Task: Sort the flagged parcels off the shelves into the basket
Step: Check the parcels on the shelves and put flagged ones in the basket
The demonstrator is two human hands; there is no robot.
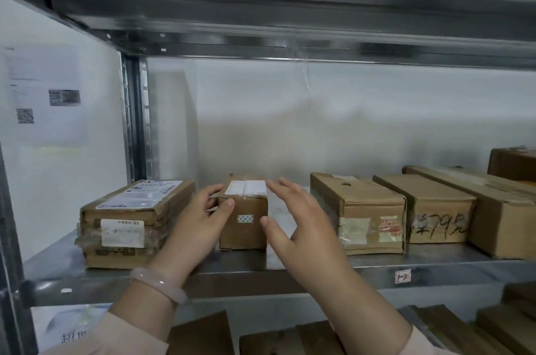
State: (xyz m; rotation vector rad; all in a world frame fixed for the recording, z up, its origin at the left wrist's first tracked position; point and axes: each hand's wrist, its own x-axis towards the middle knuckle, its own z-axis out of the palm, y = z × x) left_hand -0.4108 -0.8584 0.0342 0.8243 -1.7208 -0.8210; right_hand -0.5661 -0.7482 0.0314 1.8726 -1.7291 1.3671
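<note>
On the steel shelf (435, 262) we see a flat taped parcel (130, 224) with printed labels too blurred to read. Our left hand (197, 227) grips the small parcel (246, 235) just right of it, thumb on its front, fingers round its left edge. Our right hand (304, 227) hovers beside its right side, fingers spread (contact unclear). Further right, a box (438, 218) bears handwritten "79"; the shelf tag (402, 276) reads "1-2".
</note>
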